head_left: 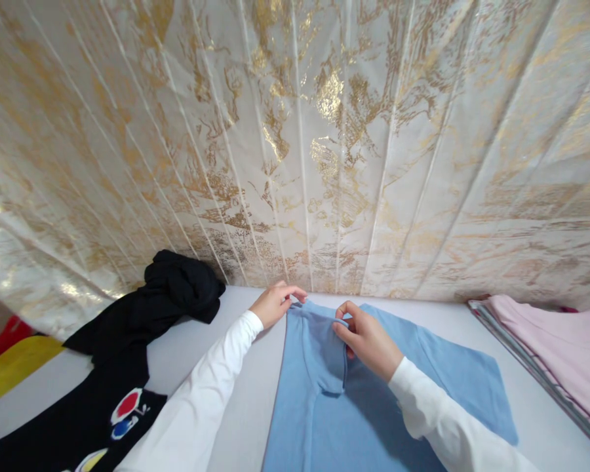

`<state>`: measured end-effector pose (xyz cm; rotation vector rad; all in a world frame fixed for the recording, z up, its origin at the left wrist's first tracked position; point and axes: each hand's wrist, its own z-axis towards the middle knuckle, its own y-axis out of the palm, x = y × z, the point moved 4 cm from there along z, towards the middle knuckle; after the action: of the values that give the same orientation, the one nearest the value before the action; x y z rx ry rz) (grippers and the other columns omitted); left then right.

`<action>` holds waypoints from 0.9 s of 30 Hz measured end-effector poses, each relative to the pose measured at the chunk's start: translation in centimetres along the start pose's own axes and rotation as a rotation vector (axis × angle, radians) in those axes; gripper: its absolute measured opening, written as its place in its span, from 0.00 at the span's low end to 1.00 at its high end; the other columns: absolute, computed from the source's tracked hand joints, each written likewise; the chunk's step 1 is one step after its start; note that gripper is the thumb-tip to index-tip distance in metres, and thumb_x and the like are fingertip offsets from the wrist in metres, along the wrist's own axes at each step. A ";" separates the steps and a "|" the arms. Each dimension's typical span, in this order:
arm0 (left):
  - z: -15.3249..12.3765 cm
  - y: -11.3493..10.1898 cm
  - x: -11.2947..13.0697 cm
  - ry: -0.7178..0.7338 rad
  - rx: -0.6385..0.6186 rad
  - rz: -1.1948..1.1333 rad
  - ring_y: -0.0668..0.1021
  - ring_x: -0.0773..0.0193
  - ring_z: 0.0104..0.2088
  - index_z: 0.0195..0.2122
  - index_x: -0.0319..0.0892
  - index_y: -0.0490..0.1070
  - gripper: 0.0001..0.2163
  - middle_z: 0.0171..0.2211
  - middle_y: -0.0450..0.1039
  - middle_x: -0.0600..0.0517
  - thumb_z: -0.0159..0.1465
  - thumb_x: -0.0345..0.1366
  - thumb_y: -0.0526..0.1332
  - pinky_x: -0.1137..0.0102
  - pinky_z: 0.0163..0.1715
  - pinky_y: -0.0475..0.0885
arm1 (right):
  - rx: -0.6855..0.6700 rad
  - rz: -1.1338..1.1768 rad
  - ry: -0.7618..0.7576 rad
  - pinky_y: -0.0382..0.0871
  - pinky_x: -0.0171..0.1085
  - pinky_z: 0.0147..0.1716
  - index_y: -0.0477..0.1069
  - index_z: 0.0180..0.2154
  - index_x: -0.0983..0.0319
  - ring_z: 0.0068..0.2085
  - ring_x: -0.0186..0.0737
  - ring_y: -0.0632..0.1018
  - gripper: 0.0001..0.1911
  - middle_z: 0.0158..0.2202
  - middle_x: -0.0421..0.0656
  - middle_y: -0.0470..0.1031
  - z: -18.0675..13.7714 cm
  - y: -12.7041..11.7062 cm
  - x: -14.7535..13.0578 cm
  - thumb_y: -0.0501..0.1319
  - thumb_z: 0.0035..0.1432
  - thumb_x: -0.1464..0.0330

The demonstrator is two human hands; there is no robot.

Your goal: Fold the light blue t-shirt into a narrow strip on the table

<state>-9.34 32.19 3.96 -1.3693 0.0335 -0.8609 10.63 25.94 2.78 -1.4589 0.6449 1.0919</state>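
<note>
White surface (250,393), one blue shirt (373,410), two hands (274,305) (371,337)

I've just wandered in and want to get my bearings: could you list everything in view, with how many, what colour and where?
Patterned drape: one, whitish with gold, across the back
Work surface: one, white, under the clothes
Light-blue garment: one, blue, front centre
Black clothing: number unclear, black with a colourful print, left
Yellow cloth: one, yellow, far left
Red cloth: one, red, behind the yellow
Pink garment: one, pink, right
Layers beneath it: number unclear, greyish, right
White sleeves: two, white, on the person's arms
Left hand: one, bare, at the blue garment's far left corner
Right hand: one, bare, pinching its folded-over part
</note>
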 end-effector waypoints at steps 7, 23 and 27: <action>0.0 0.9 -1.2 -0.025 -0.054 0.062 0.71 0.61 0.37 0.41 0.46 0.75 0.11 0.34 0.76 0.54 0.60 0.27 0.56 0.68 0.43 0.65 | 0.019 0.115 0.064 0.53 0.28 0.14 0.58 0.33 0.57 0.12 0.31 0.65 0.10 0.10 0.27 0.61 0.2 -0.8 0.2 0.55 0.54 0.58; 0.3 1.2 0.4 0.031 -0.030 0.222 0.70 0.59 0.41 0.35 0.44 0.72 0.06 0.36 0.75 0.53 0.64 0.27 0.58 0.65 0.42 0.62 | -0.043 0.143 0.284 0.62 0.29 0.13 0.61 0.46 0.59 0.24 0.38 0.78 0.15 0.22 0.34 0.69 -0.6 -1.4 2.2 0.53 0.57 0.65; 0.3 1.3 0.4 0.046 -0.015 0.234 0.70 0.59 0.41 0.34 0.44 0.72 0.04 0.36 0.74 0.53 0.63 0.28 0.60 0.65 0.42 0.62 | -0.121 0.149 0.277 0.64 0.32 0.12 0.54 0.54 0.59 0.25 0.42 0.79 0.25 0.30 0.39 0.72 -1.1 -0.7 2.2 0.57 0.55 0.66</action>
<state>-8.23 32.15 3.09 -1.3289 0.2321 -0.6965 12.40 25.45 1.06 -1.7067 0.9068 1.0660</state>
